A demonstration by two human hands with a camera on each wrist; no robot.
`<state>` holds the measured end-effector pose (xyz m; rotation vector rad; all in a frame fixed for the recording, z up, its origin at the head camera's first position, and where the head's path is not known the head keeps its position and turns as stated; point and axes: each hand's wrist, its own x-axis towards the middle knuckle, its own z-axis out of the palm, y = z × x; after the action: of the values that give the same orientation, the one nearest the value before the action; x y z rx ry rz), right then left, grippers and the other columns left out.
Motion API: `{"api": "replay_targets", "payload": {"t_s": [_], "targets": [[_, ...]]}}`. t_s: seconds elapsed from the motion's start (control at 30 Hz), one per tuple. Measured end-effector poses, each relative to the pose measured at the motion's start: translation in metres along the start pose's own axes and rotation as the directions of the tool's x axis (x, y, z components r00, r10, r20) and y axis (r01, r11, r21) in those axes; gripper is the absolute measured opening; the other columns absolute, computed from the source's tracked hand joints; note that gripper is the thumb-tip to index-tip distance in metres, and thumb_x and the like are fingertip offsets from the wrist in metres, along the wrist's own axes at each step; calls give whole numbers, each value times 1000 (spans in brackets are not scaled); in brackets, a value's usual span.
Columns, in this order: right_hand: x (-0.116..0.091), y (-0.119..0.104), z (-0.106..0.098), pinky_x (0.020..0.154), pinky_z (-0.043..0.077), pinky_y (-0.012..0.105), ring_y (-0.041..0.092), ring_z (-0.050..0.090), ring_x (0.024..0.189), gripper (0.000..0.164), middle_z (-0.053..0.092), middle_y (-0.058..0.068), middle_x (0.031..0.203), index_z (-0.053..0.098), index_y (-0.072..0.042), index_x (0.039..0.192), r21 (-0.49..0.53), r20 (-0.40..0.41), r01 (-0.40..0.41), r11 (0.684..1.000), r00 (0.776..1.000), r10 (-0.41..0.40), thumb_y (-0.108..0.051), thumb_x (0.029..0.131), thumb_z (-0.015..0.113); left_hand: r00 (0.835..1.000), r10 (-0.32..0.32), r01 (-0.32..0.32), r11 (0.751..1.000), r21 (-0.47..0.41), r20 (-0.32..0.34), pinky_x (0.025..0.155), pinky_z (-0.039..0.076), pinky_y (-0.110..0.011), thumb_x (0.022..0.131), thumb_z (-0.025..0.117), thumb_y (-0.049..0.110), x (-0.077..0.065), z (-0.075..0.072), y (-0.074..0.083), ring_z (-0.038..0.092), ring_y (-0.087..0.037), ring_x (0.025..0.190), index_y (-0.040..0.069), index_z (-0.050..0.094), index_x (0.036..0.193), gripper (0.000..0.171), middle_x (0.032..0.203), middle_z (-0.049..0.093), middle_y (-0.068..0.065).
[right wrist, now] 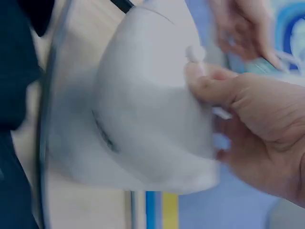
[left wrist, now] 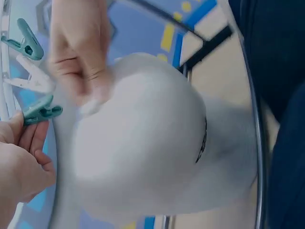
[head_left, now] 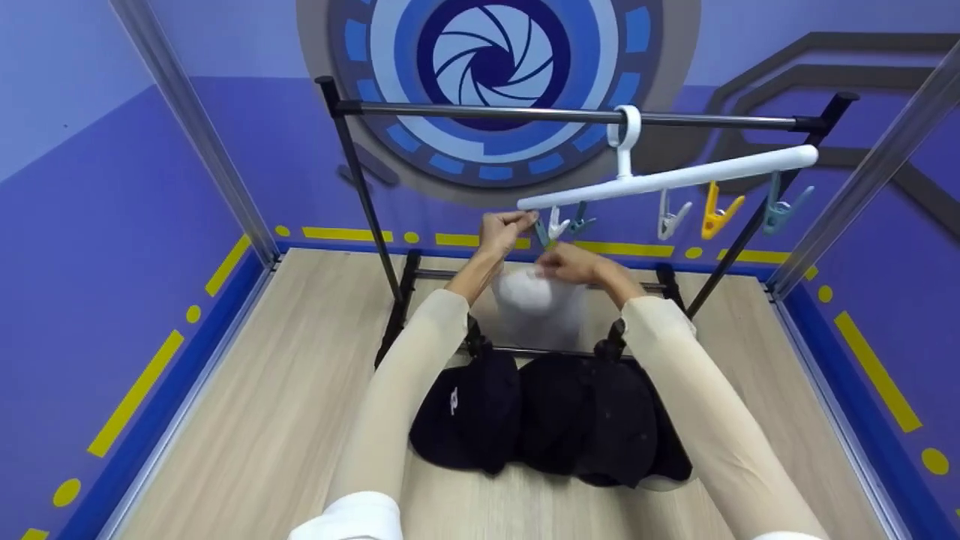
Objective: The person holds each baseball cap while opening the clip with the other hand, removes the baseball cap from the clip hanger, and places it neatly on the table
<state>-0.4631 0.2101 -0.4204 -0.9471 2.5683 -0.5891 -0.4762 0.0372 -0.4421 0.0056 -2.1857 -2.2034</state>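
Observation:
A white cap hangs from my right hand, whose thumb and fingers pinch its crown near the top button, as the right wrist view shows. Just above it, my left hand pinches a teal clothespin at the low left end of the white hanger. The hanger hooks over the rack's top bar and tilts, its right end higher. Beside the held clothespin hang a white clothespin and another teal clothespin. The cap is below the clothespins, and I see no clip on it.
Further right on the hanger are a white clothespin, a yellow clothespin and a teal clothespin. Several black caps lie in a row at the rack's front. Blue walls enclose the wooden floor.

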Motion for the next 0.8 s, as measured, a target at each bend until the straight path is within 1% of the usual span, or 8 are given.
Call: {"api": "replay_targets", "payload": {"t_s": [0.07, 0.27, 0.43, 0.57, 0.63, 0.7, 0.77, 0.8], "targets": [[3, -1, 2, 73, 44, 29, 17, 53, 77, 28, 72, 21, 98, 72, 8, 112, -6, -74, 26, 1000, 997, -27, -15, 104, 58, 999, 42, -42, 999, 15, 20, 99, 56, -41, 93, 76, 25, 0, -1, 3, 73, -30, 104, 5, 81, 107, 25, 105, 79, -14], [1, -2, 3, 63, 36, 28, 15, 43, 66, 19, 61, 8, 75, 73, 3, 96, -36, -226, -45, 998, 974, 36, -13, 100, 64, 990, 117, -124, 989, 83, 75, 84, 58, -29, 91, 79, 28, -2, -1, 6, 69, -14, 91, 3, 79, 101, 27, 100, 78, -8], [-4, -4, 5, 67, 41, 28, 16, 52, 71, 14, 74, 17, 90, 75, 3, 99, -6, -276, -37, 999, 960, 34, -9, 98, 67, 982, 191, -188, 966, 179, 1, 88, 58, -32, 90, 80, 25, -4, -4, 8, 71, -18, 96, 3, 77, 114, 33, 106, 78, -11], [-9, -5, 5, 72, 51, 36, 26, 65, 79, 16, 76, 23, 100, 76, 5, 105, -8, -303, -39, 999, 952, 35, -5, 97, 67, 969, 245, -225, 921, 319, -23, 101, 53, -34, 94, 76, 24, -3, -19, 11, 68, -24, 115, 8, 71, 130, 40, 122, 75, -11], [-13, -5, 4, 77, 56, 44, 34, 70, 86, 17, 76, 25, 103, 76, 6, 107, -13, -319, -42, 999, 947, 35, -5, 97, 67, 967, 254, -228, 888, 399, -11, 106, 50, -37, 96, 72, 27, -3, -29, 12, 66, -26, 119, 12, 67, 137, 43, 132, 71, -10], [-17, -4, 3, 82, 58, 50, 39, 72, 93, 18, 76, 25, 105, 76, 7, 108, -24, -340, -40, 999, 940, 30, -3, 96, 67, 966, 258, -233, 826, 513, 22, 112, 46, -41, 98, 69, 31, -4, -41, 11, 61, -27, 128, 14, 61, 143, 49, 142, 65, -10], [-23, -3, 2, 85, 57, 53, 41, 72, 96, 18, 76, 26, 105, 75, 8, 107, -28, -359, -34, 999, 933, 22, -2, 96, 66, 964, 252, -244, 737, 630, 79, 119, 38, -46, 100, 66, 34, -5, -55, 8, 53, -29, 137, 14, 53, 150, 56, 152, 56, -11], [-25, -2, 2, 85, 57, 54, 42, 72, 96, 17, 76, 26, 104, 75, 8, 107, -27, -369, -33, 999, 929, 20, -1, 96, 66, 962, 248, -254, 675, 693, 110, 121, 34, -48, 101, 64, 36, -6, -62, 6, 49, -31, 142, 14, 48, 153, 59, 156, 51, -12]]}}
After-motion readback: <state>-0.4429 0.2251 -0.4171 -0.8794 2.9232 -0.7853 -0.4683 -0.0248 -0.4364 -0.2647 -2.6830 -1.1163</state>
